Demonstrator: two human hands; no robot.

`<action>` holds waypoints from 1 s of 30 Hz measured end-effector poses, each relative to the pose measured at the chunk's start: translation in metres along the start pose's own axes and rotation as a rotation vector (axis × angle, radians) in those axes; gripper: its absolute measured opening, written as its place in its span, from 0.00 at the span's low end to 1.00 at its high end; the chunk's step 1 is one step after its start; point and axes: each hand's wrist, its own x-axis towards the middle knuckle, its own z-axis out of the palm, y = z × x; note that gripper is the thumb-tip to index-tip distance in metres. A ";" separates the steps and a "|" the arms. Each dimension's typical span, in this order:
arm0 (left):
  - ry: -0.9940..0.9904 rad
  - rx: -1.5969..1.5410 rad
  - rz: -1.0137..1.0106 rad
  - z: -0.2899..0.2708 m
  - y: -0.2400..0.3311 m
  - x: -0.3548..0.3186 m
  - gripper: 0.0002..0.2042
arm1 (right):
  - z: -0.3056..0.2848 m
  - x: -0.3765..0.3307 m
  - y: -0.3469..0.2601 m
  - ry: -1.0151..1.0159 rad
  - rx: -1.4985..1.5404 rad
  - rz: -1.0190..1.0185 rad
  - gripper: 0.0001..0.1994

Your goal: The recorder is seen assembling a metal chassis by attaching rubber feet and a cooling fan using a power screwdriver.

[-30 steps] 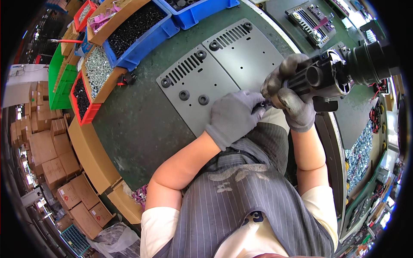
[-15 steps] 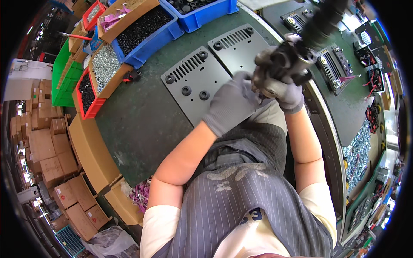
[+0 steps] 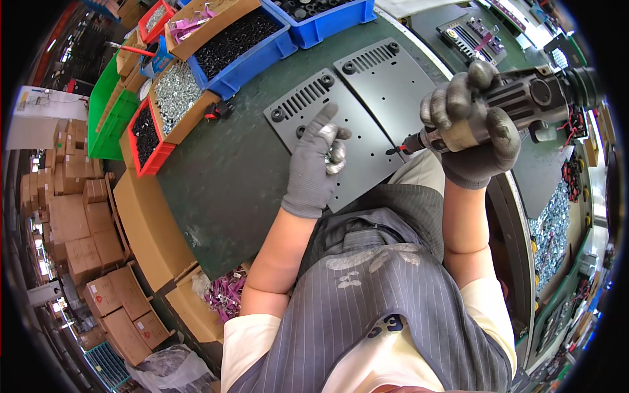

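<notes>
at the left, the left hand (image 3: 314,164) is over the left slotted grey panel (image 3: 360,167), index finger straight, other fingers curled around what look like small bright metal pieces (image 3: 327,157); a slack curl could drop one onto the surface (image 3: 216,190). a round black foot (image 3: 301,131), half hidden by that hand, could be nudged aside if it is loose, which i cannot tell. this panel's near corner lies close to the person's lap, by the surface's near edge, so a bump might slide it.

further right, the right hand (image 3: 477,160) is wrapped firmly around a power screwdriver (image 3: 534,92). its bit (image 3: 395,150) points left, over the near end of the two panels; if the wrist dips, it could scratch the paint.

the left panel lies beneath the left hand, contact unclear; the right slotted grey panel (image 3: 386,85) lies between both hands, toward the surface's right edge.
</notes>
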 end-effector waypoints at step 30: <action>-0.055 1.162 0.369 -0.007 0.005 -0.018 0.15 | -0.009 -0.023 0.010 0.302 0.286 0.024 0.21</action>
